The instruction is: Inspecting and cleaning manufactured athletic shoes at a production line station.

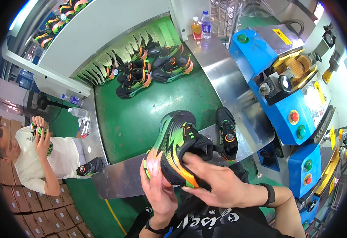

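A black sneaker (pixel 176 144) with green and orange markings is held up in front of me, on its side with the sole edge toward me. My left hand (pixel 157 190) grips its toe end from below. My right hand (pixel 215 178) holds its heel and collar, fingers across the side. A second black sneaker (pixel 226 133) of the same kind stands just behind, on the steel edge (pixel 245 119) of the conveyor.
A green conveyor belt (pixel 141 115) carries several matching sneakers (pixel 149 73) out of a tunnel with strip curtains. A blue machine (pixel 284 95) with red and green buttons stands at right. Two bottles (pixel 202 27) sit on the steel ledge. Another person (pixel 42 158) at left holds a shoe beside stacked cartons (pixel 34 206).
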`<state>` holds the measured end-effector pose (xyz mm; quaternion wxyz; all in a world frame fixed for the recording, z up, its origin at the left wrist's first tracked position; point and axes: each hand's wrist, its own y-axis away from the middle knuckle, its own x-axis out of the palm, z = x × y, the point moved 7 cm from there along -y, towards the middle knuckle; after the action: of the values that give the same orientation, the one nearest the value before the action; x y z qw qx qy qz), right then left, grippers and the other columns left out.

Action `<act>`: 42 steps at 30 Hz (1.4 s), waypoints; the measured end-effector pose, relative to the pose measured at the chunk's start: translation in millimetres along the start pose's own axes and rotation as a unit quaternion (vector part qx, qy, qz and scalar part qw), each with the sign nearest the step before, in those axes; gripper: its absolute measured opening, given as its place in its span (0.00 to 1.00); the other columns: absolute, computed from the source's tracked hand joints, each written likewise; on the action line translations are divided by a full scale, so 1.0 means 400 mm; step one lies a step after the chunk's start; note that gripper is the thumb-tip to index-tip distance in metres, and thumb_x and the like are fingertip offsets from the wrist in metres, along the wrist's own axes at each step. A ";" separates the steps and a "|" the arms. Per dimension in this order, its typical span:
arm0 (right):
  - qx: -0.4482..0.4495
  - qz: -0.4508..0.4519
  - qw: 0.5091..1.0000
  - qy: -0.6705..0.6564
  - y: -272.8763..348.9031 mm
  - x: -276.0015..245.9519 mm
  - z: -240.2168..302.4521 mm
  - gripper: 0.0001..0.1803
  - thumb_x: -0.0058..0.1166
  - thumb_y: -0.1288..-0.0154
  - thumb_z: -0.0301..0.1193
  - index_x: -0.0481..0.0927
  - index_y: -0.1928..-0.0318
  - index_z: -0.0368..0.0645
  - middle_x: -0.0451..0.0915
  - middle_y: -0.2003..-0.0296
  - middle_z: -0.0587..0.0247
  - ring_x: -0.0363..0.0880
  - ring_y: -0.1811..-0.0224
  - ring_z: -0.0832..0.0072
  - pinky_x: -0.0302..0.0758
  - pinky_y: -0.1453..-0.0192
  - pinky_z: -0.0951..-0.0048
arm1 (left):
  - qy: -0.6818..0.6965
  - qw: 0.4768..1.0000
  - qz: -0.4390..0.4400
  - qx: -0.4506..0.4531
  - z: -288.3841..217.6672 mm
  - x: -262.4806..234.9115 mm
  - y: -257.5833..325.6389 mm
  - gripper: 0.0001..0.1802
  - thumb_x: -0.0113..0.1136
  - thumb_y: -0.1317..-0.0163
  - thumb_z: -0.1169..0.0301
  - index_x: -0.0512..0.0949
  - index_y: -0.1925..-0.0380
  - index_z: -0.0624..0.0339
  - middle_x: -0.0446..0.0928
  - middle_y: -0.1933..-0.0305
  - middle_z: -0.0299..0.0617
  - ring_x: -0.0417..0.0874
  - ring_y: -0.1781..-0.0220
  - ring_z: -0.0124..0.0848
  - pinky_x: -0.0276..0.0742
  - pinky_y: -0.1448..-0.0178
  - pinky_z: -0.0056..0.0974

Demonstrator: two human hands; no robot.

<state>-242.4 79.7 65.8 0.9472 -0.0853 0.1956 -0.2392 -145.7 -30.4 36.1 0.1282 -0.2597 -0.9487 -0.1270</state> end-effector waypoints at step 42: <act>0.245 0.040 0.929 -0.273 0.010 0.057 -0.081 0.13 0.57 0.31 0.27 0.77 0.50 0.33 0.86 0.66 0.58 0.81 0.63 0.83 0.78 0.60 0.77 | -0.115 0.992 0.054 0.013 0.042 -0.038 0.000 0.28 0.53 0.32 0.65 0.64 0.36 0.70 0.68 0.35 0.51 0.69 0.35 0.36 0.61 0.30 0.41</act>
<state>-235.7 69.9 27.7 0.9642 0.0959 -0.1319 -0.2091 -136.1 -32.1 15.9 0.0279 -0.3215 -0.9434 -0.0767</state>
